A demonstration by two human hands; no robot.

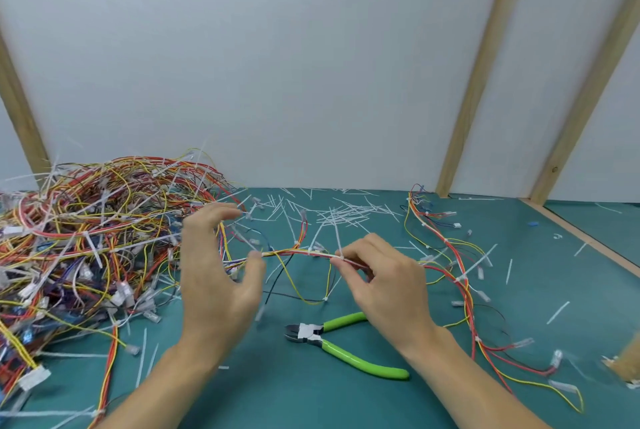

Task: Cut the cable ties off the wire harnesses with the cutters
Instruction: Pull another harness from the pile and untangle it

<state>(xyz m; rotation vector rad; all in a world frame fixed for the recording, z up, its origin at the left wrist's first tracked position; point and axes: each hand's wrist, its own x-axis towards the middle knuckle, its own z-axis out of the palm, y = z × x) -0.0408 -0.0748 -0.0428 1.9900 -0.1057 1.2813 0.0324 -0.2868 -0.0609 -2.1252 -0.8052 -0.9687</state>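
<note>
Green-handled cutters [341,342] lie idle near the desk's [311,401] front edge while the right hand [388,279] pinches a wire harness [298,253] at a cable tie [338,241] and the left hand [221,272], fingers spread, reaches for its other stretch, probably to tension it for cutting.

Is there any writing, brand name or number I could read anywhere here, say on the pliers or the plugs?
None can be read.
Cutters: green handles and metal head show no legible marking.
White plugs on the wire pile: too small and blurred to tell.
Green mat: no print visible.
</note>
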